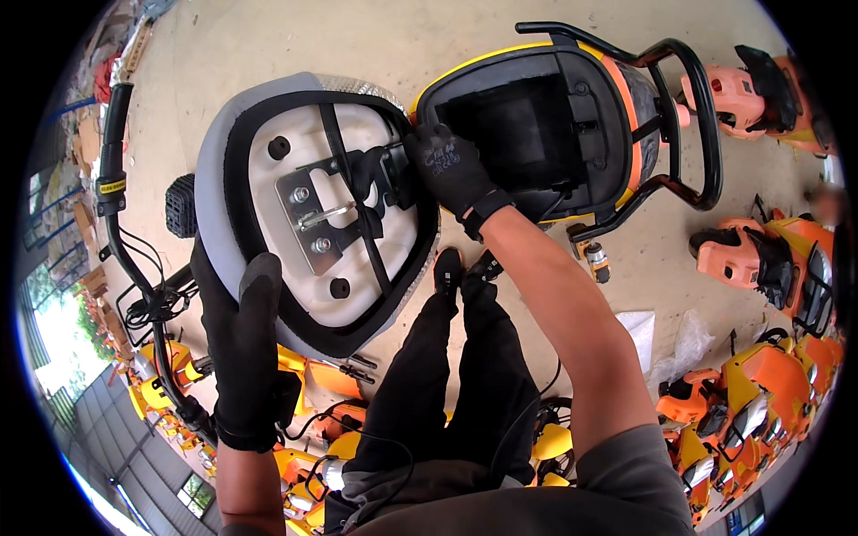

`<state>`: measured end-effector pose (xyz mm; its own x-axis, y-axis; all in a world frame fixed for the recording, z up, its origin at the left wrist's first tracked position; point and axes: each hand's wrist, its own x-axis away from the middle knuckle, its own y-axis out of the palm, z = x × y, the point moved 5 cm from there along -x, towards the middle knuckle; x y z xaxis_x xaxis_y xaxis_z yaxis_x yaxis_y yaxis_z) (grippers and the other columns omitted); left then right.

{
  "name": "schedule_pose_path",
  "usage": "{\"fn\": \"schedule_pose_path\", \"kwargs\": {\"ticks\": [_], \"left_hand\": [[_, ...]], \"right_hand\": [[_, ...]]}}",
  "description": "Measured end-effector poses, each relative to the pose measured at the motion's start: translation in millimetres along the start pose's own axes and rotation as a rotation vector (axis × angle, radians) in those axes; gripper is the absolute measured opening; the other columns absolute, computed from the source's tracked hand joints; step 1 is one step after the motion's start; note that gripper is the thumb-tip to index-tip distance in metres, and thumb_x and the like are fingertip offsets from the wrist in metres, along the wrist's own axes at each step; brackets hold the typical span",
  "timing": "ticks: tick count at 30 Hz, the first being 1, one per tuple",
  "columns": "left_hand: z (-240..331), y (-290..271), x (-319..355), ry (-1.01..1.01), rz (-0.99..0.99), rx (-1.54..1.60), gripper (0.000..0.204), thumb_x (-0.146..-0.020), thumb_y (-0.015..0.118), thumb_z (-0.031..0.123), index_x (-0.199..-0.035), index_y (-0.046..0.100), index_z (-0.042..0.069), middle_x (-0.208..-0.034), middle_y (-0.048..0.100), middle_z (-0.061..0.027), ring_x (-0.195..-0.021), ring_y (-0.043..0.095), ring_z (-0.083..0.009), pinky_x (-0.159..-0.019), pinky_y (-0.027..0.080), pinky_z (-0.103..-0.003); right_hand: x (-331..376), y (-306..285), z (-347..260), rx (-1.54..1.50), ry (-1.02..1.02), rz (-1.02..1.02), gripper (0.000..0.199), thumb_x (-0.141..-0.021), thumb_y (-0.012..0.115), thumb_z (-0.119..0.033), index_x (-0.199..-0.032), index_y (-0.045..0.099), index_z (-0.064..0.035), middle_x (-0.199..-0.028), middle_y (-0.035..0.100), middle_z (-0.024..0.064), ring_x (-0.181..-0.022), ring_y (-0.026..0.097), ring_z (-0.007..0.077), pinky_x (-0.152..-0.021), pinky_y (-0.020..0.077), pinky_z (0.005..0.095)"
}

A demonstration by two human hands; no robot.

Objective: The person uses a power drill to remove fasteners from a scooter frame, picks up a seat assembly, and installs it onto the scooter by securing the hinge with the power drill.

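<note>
A scooter seat [357,299] stands tipped open, its pale underside facing me, with a metal latch plate [308,217] bolted to the middle. My left hand [243,330], in a black glove, grips the seat's lower left edge, thumb on the rim and fingers hidden behind. Between the seat and the open storage box [509,134] sits a black hinge [399,174]. My gloved right hand [447,170] is at this hinge, by the box's near-left rim, fingers curled downward. Whatever those fingers hold is hidden.
Handlebars [112,179] with loose cables rise at the left. A black tubular rack [710,116] curves round the scooter's right end. A yellow power tool [596,259] lies right of my feet. Several orange and yellow scooter bodies [769,384] stand at the right.
</note>
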<state>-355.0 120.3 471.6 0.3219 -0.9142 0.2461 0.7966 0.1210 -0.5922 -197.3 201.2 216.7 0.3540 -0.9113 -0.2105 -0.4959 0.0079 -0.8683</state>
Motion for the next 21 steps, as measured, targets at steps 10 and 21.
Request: {"fn": "schedule_pose_path", "kwargs": {"ticks": [10,21], "left_hand": [[-15.4,-3.7,0.3,0.106,0.068,0.087,0.073,-0.084,0.064,0.010,-0.146,0.028,-0.002,-0.129,0.050,-0.0161,-0.113,0.053,-0.0214,-0.096,0.044,-0.034],[-41.5,-19.7,-3.0,0.163,0.066,-0.002,0.079,-0.081,0.071,0.013,-0.145,0.028,-0.004,-0.137,0.043,-0.0211,-0.123,0.050,-0.0290,-0.103,0.041,-0.038]], "right_hand": [[-1.7,3.5,-9.7,0.094,0.205,-0.054,0.013,-0.083,0.056,-0.012,-0.095,0.058,-0.0087,-0.094,0.062,0.0112,-0.090,0.064,0.0273,-0.064,0.0567,0.0408],[138.3,-55.6,-43.1,-0.431,0.482,0.085,0.021,-0.092,0.063,-0.009,-0.112,0.061,-0.0031,-0.088,0.067,0.0150,-0.075,0.067,0.0274,-0.064,0.0515,0.0366]]}}
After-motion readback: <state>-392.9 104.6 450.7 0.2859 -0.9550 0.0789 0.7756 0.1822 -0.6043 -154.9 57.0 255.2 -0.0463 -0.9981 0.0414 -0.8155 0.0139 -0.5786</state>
